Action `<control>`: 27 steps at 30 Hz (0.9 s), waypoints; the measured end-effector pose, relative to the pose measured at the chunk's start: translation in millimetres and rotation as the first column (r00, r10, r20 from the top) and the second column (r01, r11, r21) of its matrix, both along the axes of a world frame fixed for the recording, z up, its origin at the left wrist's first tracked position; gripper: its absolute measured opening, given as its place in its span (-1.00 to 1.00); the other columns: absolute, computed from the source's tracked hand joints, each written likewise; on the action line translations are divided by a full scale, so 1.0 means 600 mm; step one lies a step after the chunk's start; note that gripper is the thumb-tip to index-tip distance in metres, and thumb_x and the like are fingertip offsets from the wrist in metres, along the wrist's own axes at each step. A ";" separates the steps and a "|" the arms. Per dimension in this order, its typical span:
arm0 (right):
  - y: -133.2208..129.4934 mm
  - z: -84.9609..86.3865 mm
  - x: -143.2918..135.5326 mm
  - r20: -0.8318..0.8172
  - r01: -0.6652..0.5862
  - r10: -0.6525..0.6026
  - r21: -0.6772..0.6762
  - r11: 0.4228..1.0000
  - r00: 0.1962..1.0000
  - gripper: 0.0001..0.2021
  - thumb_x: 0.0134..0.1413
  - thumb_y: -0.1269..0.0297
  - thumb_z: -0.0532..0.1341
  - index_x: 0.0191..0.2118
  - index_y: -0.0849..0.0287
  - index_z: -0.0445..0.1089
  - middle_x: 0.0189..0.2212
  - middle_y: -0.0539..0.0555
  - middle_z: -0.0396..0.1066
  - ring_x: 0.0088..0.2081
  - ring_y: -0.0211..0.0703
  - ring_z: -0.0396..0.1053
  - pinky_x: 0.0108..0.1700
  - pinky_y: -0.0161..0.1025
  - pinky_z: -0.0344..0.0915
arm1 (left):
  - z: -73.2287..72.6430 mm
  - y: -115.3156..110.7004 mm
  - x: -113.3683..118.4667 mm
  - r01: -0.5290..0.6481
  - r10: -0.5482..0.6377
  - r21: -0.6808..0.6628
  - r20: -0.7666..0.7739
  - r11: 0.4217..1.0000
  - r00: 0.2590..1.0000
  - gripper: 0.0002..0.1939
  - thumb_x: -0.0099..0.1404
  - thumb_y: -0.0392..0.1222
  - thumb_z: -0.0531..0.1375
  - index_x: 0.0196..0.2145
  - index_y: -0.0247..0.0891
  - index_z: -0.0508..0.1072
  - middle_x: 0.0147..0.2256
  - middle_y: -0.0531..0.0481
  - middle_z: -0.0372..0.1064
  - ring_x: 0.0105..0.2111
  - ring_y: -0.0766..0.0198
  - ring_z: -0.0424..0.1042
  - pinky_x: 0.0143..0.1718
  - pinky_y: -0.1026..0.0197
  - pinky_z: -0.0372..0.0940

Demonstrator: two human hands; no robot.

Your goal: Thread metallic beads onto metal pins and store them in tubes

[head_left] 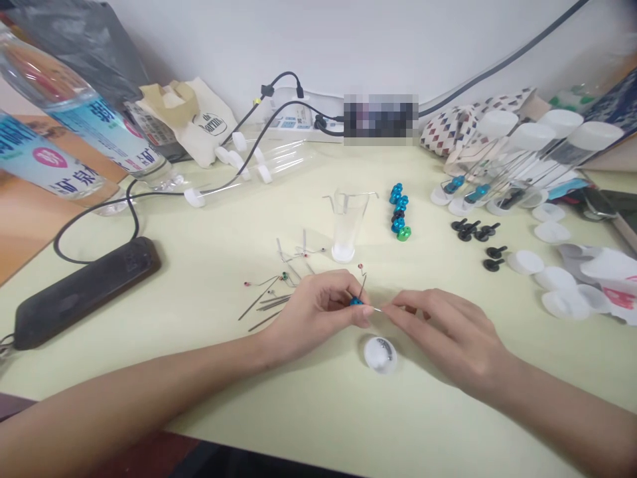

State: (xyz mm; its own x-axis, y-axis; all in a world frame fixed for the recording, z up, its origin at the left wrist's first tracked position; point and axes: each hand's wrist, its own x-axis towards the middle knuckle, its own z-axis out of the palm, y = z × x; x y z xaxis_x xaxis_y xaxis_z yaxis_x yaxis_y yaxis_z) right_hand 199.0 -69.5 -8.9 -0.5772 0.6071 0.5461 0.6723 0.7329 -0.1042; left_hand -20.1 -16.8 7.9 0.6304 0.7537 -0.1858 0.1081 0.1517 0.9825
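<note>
My left hand [321,302] is closed on a small blue metal part [355,301]. A thin bent wire with a red end [361,282] stands up from that part. My right hand [450,332] pinches a thin metal rod [377,309], whose tip reaches the blue part beside my left fingertips; its other end is hidden by the fingers. Just below the hands lies a white round cap [374,358] holding tiny metal pieces. Several thin rods [273,302] and bent wires with coloured ends [284,275] are spread left of my left hand.
A clear tube on a white base [344,236] stands behind my hands. Blue and green metal parts [399,211] form a row. Black parts [470,229], white caps [555,279] and filled tubes [532,156] are right. Water bottles [94,129] and a black power bank [87,289] are left.
</note>
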 end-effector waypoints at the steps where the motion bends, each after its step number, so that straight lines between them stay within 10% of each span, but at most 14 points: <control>1: 0.000 0.001 0.001 0.014 -0.033 0.033 0.019 0.999 0.999 -0.79 0.11 0.56 0.18 -0.11 0.34 0.40 -0.30 0.18 0.42 -0.35 -0.17 0.34 -0.35 -0.20 0.32 | 0.000 0.000 0.000 0.006 -0.006 0.005 0.002 1.000 1.000 -0.87 0.23 -0.22 0.24 -0.38 -0.37 0.45 -0.44 0.00 0.35 -0.39 0.28 0.42 -0.31 0.20 0.31; 27: 0.006 0.003 0.004 -0.046 -0.075 0.077 0.035 0.997 0.996 -0.73 0.11 0.62 0.17 -0.05 0.36 0.34 -0.22 0.27 0.50 -0.20 -0.08 0.45 -0.32 -0.20 0.41 | -0.007 -0.004 0.002 0.017 -0.016 -0.008 0.063 1.000 0.998 -0.92 0.16 -0.29 0.29 -0.39 -0.35 0.47 -0.44 0.07 0.30 -0.42 0.38 0.34 -0.35 0.28 0.27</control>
